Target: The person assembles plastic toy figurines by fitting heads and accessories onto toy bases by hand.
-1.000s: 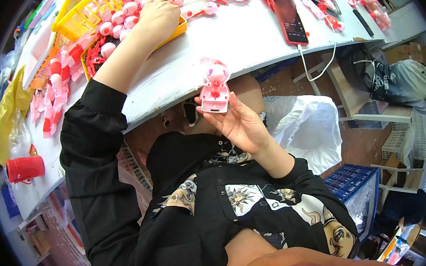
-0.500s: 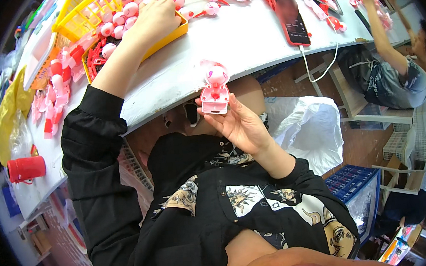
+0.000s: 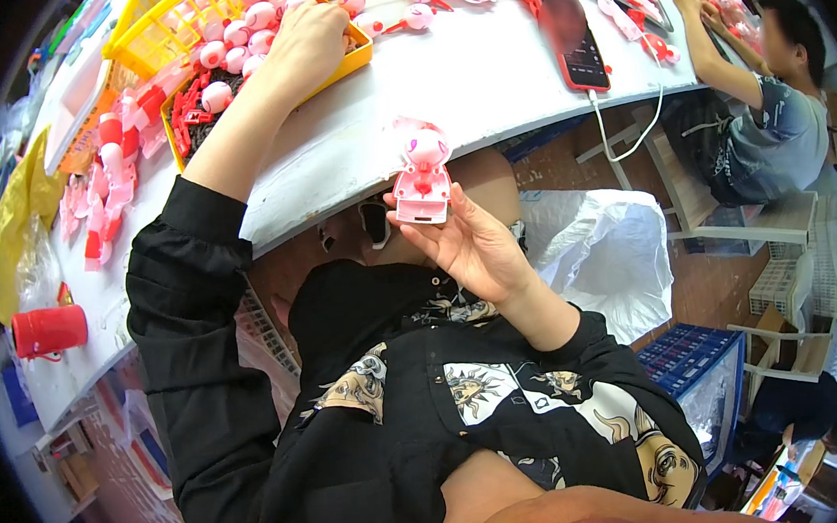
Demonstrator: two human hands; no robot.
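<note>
In my right hand (image 3: 481, 247) is a small pink plastic toy figure (image 3: 424, 177) with a round head, held upright over my lap in front of the table edge. My fingers support its base and my thumb rests at its side. My left hand (image 3: 308, 44) reaches into a yellow tray (image 3: 358, 60) on the table, fingers curled down among the parts. Its fingertips, and anything in them, are hidden. Around it lie round pink toy heads (image 3: 235, 33) and small red pieces (image 3: 192, 112).
A phone (image 3: 573, 41) in a red case lies on the white table (image 3: 425, 89), its white cable (image 3: 616, 152) hanging past the edge. Pink parts (image 3: 103, 193) and a red cup (image 3: 49, 332) are at left. A white plastic bag (image 3: 605, 257) stands below right. Another person (image 3: 771, 116) works at far right.
My left hand has shifted slightly within the tray; my right hand and the toy figure stay put. The other person's hands have come down toward the table and their head has moved into view.
</note>
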